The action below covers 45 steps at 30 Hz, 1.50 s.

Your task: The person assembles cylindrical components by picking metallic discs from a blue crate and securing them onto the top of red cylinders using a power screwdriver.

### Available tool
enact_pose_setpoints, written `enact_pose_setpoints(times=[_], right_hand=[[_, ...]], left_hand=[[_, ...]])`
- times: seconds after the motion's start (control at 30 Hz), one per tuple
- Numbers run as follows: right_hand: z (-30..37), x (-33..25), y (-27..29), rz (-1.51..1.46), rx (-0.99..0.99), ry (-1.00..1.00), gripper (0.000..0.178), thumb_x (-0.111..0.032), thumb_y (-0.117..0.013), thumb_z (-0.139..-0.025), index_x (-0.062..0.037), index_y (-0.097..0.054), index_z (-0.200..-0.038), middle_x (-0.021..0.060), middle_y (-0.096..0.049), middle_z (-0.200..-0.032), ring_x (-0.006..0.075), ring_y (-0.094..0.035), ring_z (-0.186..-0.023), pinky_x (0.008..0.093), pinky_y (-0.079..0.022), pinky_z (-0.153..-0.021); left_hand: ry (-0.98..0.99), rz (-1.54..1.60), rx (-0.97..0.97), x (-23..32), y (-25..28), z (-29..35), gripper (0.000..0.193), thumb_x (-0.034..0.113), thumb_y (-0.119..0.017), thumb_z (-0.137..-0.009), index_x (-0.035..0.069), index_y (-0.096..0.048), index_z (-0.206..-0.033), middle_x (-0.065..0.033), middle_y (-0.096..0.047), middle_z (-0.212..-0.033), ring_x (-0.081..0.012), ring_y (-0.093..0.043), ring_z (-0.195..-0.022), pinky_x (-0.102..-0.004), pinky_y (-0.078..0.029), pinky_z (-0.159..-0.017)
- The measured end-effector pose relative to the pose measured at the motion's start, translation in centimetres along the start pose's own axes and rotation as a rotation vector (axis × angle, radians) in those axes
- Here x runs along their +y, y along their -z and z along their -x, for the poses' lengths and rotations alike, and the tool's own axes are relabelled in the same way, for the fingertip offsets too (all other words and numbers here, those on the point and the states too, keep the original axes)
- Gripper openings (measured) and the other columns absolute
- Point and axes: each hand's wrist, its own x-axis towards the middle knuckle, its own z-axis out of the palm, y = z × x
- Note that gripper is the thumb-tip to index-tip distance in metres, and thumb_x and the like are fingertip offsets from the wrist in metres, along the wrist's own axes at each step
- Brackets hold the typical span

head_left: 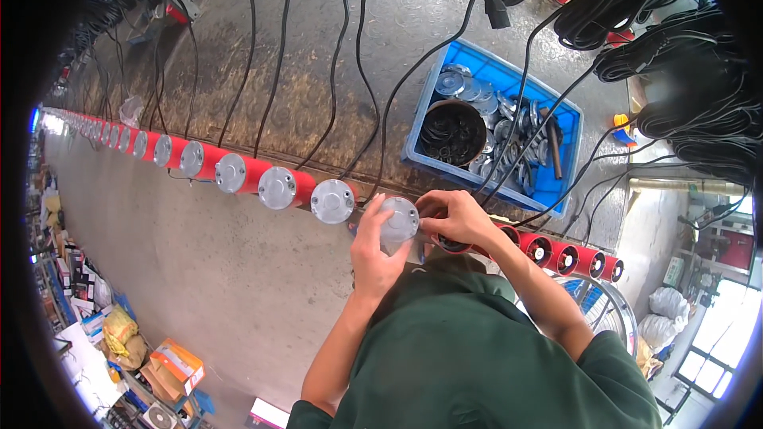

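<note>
A round silver end cap (400, 219) sits in front of me in the row of red cylinders along the bench edge. My left hand (375, 253) grips it, thumb at its near edge and fingers over its left side. At the cap's right edge is my right hand (455, 216), its fingertips pinched together; whatever they hold is hidden. To the left, the red cylinders (300, 186) carry matching silver caps (332, 201). On the right, the red cylinders (539, 249) have open ends showing their dark insides.
Behind my hands a blue crate (509, 205) holds loose metal caps (524, 131), a round dark tub (453, 132) of small rings and a hammer (553, 143). Black cables (381, 111) cross the bench toward coiled bundles (608, 0). A large fan (624, 302) stands to my right.
</note>
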Motion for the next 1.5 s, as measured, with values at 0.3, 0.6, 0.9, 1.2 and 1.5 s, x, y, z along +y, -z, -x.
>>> enact_pose_setpoints(times=[0.3, 0.6, 0.9, 1.2, 1.5], right_hand=[[0.2, 0.2, 0.4, -0.125, -0.020, 0.015, 0.034, -0.016, -0.077, -0.095, 0.0015, -0.074, -0.124, 0.0153, -0.084, -0.107, 0.0208, -0.080, -0.093, 0.0355, -0.062, -0.088], [-4.0, -2.5, -3.9, 0.137, 0.255, 0.208, 0.032, -0.028, -0.070, -0.100, -0.0007, -0.075, -0.116, 0.0190, -0.079, -0.107, 0.0403, -0.075, -0.101, 0.0479, -0.058, -0.090], [-8.3, -3.8, -7.4, 0.369, 0.209, -0.124, 0.023, -0.024, -0.066, -0.092, -0.0120, -0.081, -0.104, 0.0144, -0.081, -0.098, 0.0386, -0.077, -0.094, 0.0476, -0.061, -0.083], [-9.2, -5.7, -7.6, 0.441, 0.128, -0.084, 0.027, -0.003, -0.057, -0.086, -0.0057, -0.080, -0.101, 0.0167, -0.079, -0.095, 0.0405, -0.075, -0.091, 0.0477, -0.059, -0.084], [-8.6, -2.8, -7.5, 0.472, 0.163, -0.122, 0.029, -0.010, -0.057, -0.087, -0.0074, -0.082, -0.099, 0.0203, -0.079, -0.096, 0.0422, -0.077, -0.093, 0.0480, -0.062, -0.088]], left_hand=[[-0.060, -0.063, -0.003, -1.0, -0.4, 0.2, 0.064, -0.003, -0.094, -0.070, 0.002, -0.068, -0.128, -0.0216, -0.062, -0.154, -0.0424, -0.064, -0.137, -0.0475, -0.054, -0.112], [0.290, 0.429, 0.025, -2.4, -0.8, 2.7, 0.090, 0.017, -0.095, -0.083, -0.004, -0.046, -0.155, -0.0244, -0.059, -0.153, -0.0326, -0.060, -0.141, -0.0449, -0.048, -0.118], [0.643, 0.605, -0.086, -8.4, -4.7, 3.5, 0.109, 0.021, -0.094, -0.082, 0.004, -0.029, -0.168, -0.0142, -0.032, -0.163, -0.0291, -0.041, -0.151, -0.0460, -0.044, -0.121], [0.432, 0.913, 0.023, -8.6, -5.7, 2.3, 0.121, 0.012, -0.100, -0.071, 0.003, -0.024, -0.165, -0.0133, -0.045, -0.156, -0.0270, -0.050, -0.145, -0.0429, -0.040, -0.124], [0.528, 0.751, 0.028, -9.5, -6.9, 4.0, 0.114, 0.020, -0.098, -0.070, 0.003, -0.036, -0.163, -0.0162, -0.049, -0.155, -0.0290, -0.048, -0.146, -0.0440, -0.037, -0.125]])
